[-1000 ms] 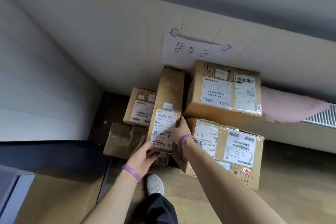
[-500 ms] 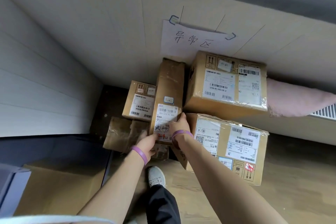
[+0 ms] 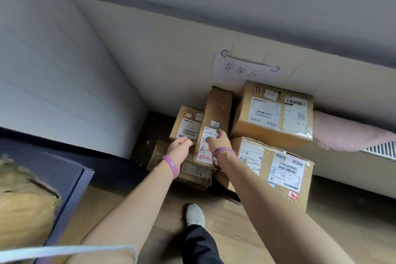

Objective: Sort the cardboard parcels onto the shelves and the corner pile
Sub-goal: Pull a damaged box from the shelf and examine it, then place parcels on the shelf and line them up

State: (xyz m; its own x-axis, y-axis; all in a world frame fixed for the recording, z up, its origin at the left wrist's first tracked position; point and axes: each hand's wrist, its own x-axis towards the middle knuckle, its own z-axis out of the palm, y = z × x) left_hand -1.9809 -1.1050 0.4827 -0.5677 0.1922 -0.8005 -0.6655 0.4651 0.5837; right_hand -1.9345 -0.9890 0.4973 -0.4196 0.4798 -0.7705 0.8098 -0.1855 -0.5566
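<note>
Both hands reach forward with relaxed, nearly straight fingers and grip nothing. The left hand [image 3: 179,146] sits at the left edge of the tall narrow parcel [image 3: 217,109], and the right hand [image 3: 219,140] lies across its white label; whether either presses on the cardboard I cannot tell. That parcel stands upright on a flat crumpled parcel [image 3: 192,174], between a small parcel [image 3: 188,122] on its left and two bigger ones on its right, the upper large parcel [image 3: 272,113] stacked on the lower large parcel [image 3: 276,169]. A handwritten paper sign [image 3: 242,70] hangs on the wall [image 3: 171,60] above them.
</note>
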